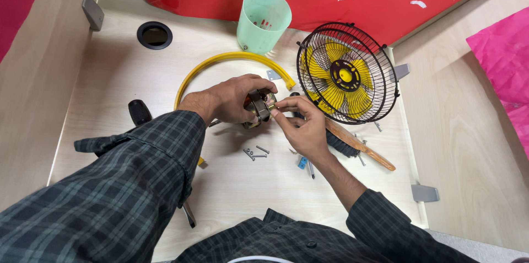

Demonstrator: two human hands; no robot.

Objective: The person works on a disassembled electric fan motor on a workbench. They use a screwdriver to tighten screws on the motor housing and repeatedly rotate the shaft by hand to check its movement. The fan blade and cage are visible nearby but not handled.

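My left hand (231, 97) grips a small fan motor (259, 107) with copper windings, held just above the wooden desk (110, 75). The fingertips of my right hand (302, 125) pinch the brass shaft end at the motor's right side. Both hands meet at the middle of the desk. A black wire fan guard (347, 73) with yellow blades stands tilted to the right of my hands. A yellow curved ring piece (220, 62) arcs behind my left hand.
A pale green plastic cup (263, 20) stands at the back by a red panel. Loose screws (255, 153) and a small blue part (302, 162) lie near my wrists. A wooden-handled brush (358, 144) lies right. A black cable hole (154, 35) is at back left.
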